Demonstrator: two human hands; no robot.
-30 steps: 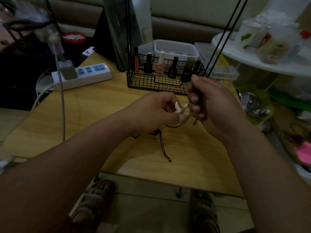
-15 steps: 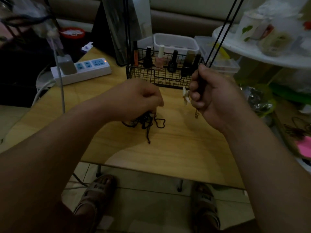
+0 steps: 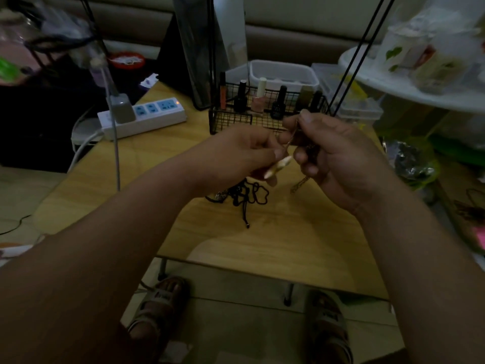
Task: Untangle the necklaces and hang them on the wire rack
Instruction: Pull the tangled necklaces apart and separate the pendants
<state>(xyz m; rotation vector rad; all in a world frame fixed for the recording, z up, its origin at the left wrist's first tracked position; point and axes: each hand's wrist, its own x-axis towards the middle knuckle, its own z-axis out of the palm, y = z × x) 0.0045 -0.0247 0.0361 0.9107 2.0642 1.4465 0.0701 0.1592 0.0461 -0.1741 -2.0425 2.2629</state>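
Both hands are raised over the wooden table, close together. My left hand pinches a pale tooth-shaped pendant between thumb and fingers. My right hand grips a thin chain necklace, whose metal end dangles below the fist. A tangle of black cord necklaces lies on the table beneath my hands, one cord end trailing toward me. The black wire rack stands just behind my hands, with thin black uprights rising at the right.
Nail polish bottles stand in the wire rack's basket. A white power strip with a plugged charger lies at the back left. Clear plastic boxes sit behind the rack. A cluttered white round shelf is at the right. My sandalled feet show below the table.
My left hand left the black cord tangle on the table, rose to the right hand and took the pale pendant. My right hand stayed raised, holding the chain.
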